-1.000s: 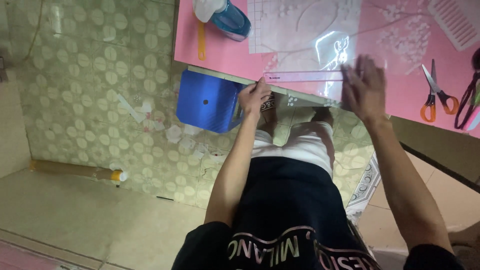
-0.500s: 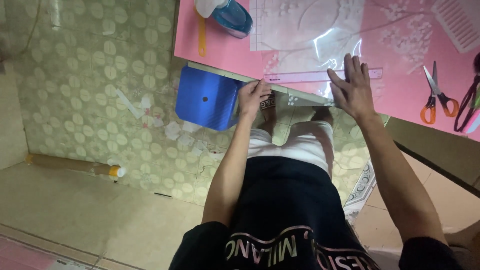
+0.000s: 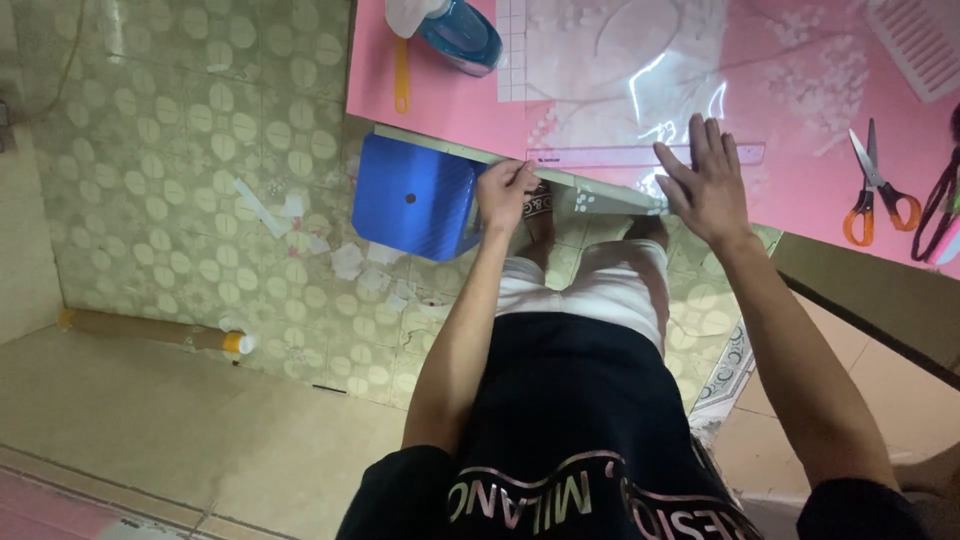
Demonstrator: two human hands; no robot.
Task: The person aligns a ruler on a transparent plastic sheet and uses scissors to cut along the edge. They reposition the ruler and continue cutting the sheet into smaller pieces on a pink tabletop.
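Note:
I look down at a pink table (image 3: 800, 180) from a standing position. A clear plastic ruler (image 3: 620, 156) lies along the table's near edge, over a sheet of transparent film (image 3: 640, 70) with a white floral print. My left hand (image 3: 506, 192) pinches the ruler's left end at the table edge. My right hand (image 3: 704, 182) rests flat with fingers spread on the ruler's right part and the film.
Orange-handled scissors (image 3: 872, 192) and dark-handled scissors (image 3: 940, 205) lie at the right. A blue-and-white tape dispenser (image 3: 450, 28), a yellow knife (image 3: 401, 78) and a white comb-like piece (image 3: 918, 42) are on the table. A blue stool (image 3: 412, 198) and paper scraps (image 3: 350, 262) sit on the tiled floor.
My right hand has slid down and left from hovering over the film to lie flat on the ruler near the table edge. The left hand stays at the ruler's left end.

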